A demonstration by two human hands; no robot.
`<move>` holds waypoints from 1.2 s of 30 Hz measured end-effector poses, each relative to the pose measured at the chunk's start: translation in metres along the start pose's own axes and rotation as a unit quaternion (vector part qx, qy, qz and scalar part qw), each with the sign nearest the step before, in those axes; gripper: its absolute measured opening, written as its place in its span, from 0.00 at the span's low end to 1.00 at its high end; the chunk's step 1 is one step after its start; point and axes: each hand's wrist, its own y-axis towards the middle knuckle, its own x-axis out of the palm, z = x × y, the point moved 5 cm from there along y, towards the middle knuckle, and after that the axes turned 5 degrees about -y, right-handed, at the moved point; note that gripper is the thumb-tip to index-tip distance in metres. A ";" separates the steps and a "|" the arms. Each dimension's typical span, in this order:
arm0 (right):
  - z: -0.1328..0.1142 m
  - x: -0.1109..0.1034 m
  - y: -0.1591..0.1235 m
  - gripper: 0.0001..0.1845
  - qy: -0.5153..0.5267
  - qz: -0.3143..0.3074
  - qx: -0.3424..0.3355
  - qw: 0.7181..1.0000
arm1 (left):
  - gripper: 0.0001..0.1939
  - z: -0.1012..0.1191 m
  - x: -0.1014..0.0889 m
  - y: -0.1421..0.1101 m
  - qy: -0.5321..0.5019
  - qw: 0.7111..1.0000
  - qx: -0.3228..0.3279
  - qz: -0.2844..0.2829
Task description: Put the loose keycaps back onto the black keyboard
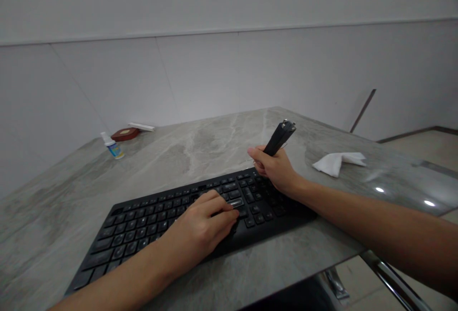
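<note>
A black keyboard (139, 225) lies at a slant on the grey marbled tabletop. Palm down, my left hand (200, 220) rests on its middle keys, fingers bent a little and slightly apart, with nothing seen in them. Above the keyboard's right end, my right hand (275, 170) is closed round a black-handled tool (281, 137). That tool tilts up to the right and has small metal parts at its top end. Its lower end is mostly hidden by my fingers, so its exact kind does not show. The keys under both hands are partly covered.
A small white spray bottle (113, 146) with a blue label stands at the far left, near a reddish-brown case (125, 133) and a flat white object (141, 126). Right of my right hand lies a crumpled white cloth or tissue (336, 162). The wall (200, 77) rises behind the tabletop.
</note>
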 end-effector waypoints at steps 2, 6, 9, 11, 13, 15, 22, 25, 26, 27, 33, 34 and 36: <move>0.000 0.000 0.000 0.24 -0.004 0.000 -0.001 1.000 | 0.10 0.000 0.000 0.001 0.007 1.000 0.003 -0.009; 0.000 0.000 0.000 0.24 -0.010 0.003 -0.002 1.000 | 0.09 0.003 0.001 0.002 -0.004 1.000 -0.004 -0.002; -0.001 0.000 0.000 0.24 -0.018 0.003 -0.003 1.000 | 0.08 0.006 0.002 0.002 -0.010 1.000 -0.022 0.002; -0.002 0.000 -0.001 0.24 -0.024 0.002 -0.003 1.000 | 0.09 0.007 0.003 0.002 -0.015 0.999 -0.030 0.001; -0.002 0.000 -0.001 0.24 -0.031 -0.001 -0.003 1.000 | 0.11 0.008 0.002 0.004 -0.027 0.999 -0.034 0.001; -0.002 0.000 -0.001 0.24 -0.038 -0.003 -0.005 0.999 | 0.11 0.007 0.002 0.005 -0.034 0.999 -0.037 -0.002; -0.001 0.000 0.000 0.25 -0.056 -0.003 -0.012 0.998 | 0.11 0.003 0.003 0.001 -0.039 0.998 -0.046 -0.007; -0.001 0.001 0.000 0.25 -0.058 -0.007 -0.014 0.998 | 0.11 -0.002 0.006 -0.002 -0.037 0.997 -0.059 0.020; -0.001 0.001 0.000 0.25 -0.059 -0.008 -0.014 0.998 | 0.10 -0.004 0.007 -0.003 -0.041 0.997 -0.066 0.028; -0.001 0.001 0.000 0.25 -0.059 -0.009 -0.014 0.998 | 0.09 -0.006 0.008 -0.004 -0.047 0.996 -0.072 0.034; -0.001 0.001 0.000 0.25 -0.060 -0.014 -0.015 0.998 | 0.10 -0.009 0.007 -0.006 -0.056 0.994 -0.078 0.043; -0.002 0.001 0.000 0.25 -0.061 -0.015 -0.016 0.998 | 0.10 -0.009 0.006 -0.005 -0.058 0.994 -0.079 0.045; -0.002 0.001 0.000 0.25 -0.061 -0.016 -0.016 0.998 | 0.10 -0.010 0.004 -0.004 -0.066 0.993 -0.083 0.051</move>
